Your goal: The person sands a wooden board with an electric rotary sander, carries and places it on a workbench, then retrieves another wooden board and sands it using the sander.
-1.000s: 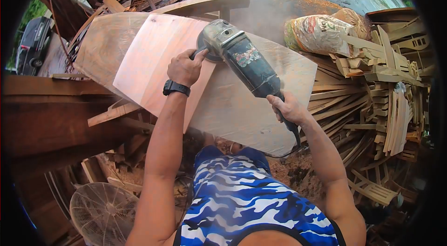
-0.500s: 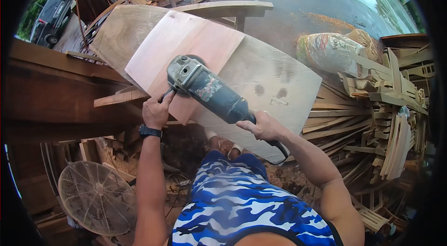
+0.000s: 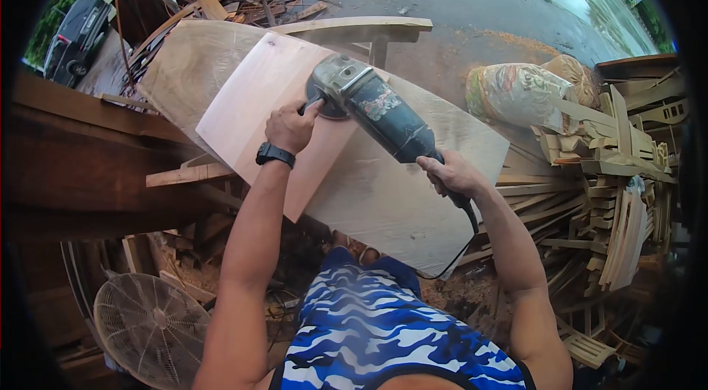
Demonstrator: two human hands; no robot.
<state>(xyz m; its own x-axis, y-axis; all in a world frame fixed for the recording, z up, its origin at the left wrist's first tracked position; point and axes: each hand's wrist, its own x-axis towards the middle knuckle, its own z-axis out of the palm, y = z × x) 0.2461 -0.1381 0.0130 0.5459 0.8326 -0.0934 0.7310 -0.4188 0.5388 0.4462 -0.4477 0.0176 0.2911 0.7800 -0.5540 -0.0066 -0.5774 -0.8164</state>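
An angle grinder (image 3: 391, 113) with a worn dark body and a metal head lies over a pale pinkish wooden panel (image 3: 251, 102). Its round disc, mostly hidden under the head, rests at the panel's right side. My left hand (image 3: 291, 126), with a black watch at the wrist, is closed round the side handle. Around the rear handle, where the cord comes out, my right hand (image 3: 453, 172) is wrapped. Beneath the panel is a larger, greyish plywood sheet (image 3: 442, 132), whose corners stick out on both sides.
A round fan (image 3: 158, 320) stands at lower left. Stacked wood strips (image 3: 616, 191) fill the right side, near a filled sack (image 3: 516, 91). A curved timber (image 3: 354, 27) sits behind the sheet. The power cord (image 3: 461, 253) hangs over the sheet's near edge.
Both hands have moved the grinder up and to the right across the panel, away from my body. My grip on both handles stays the same.
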